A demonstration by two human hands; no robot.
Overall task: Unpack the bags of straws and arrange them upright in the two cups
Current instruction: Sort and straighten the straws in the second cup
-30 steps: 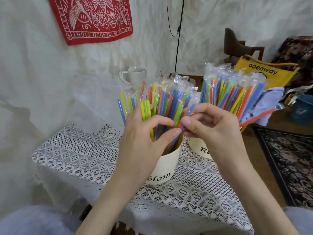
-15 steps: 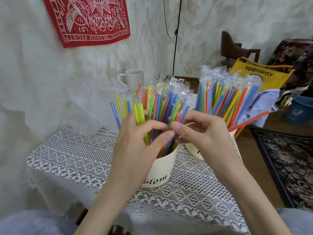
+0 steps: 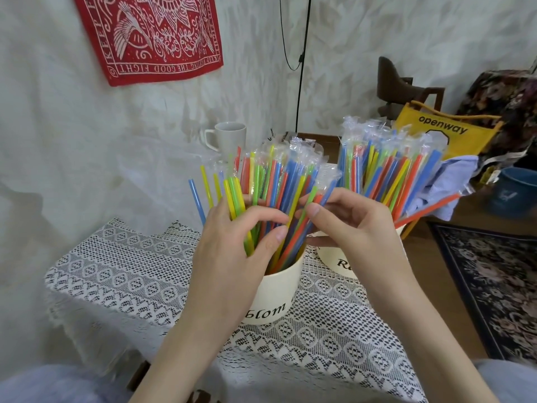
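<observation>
The straws point(image 3: 276, 181) stand bunched and fanned out in the near cup point(image 3: 276, 292), a cream one on the lace tablecloth point(image 3: 125, 274); many tops are still in clear wrappers, so single straws are hard to tell apart up there. The left hand point(image 3: 232, 251) reaches into the bunch from the left, fingers curled round several green and yellow straws, thumb and forefinger nearly meeting in front. It covers the cup's left side and part of its lettering; only "blom" can be read. The right hand point(image 3: 348, 225) comes in from the right, thumb and fingers pinching a few straws of the same bunch; its fingertips are lost among them.

Just beside and behind, the second cup point(image 3: 337, 260) is mostly hidden by the right hand and wrist, showing only the letter "R". Its own wrapped straws point(image 3: 386, 167) rise above the hand, with an orange straw point(image 3: 427, 209) leaning far out to the right.

Further back stands a grey mug point(image 3: 229, 138), its base hidden by wrappers. On the wall hangs a red cloth point(image 3: 151, 33), cut off at the top. To the right is a yellow bag point(image 3: 444, 132) marked "openway".
</observation>
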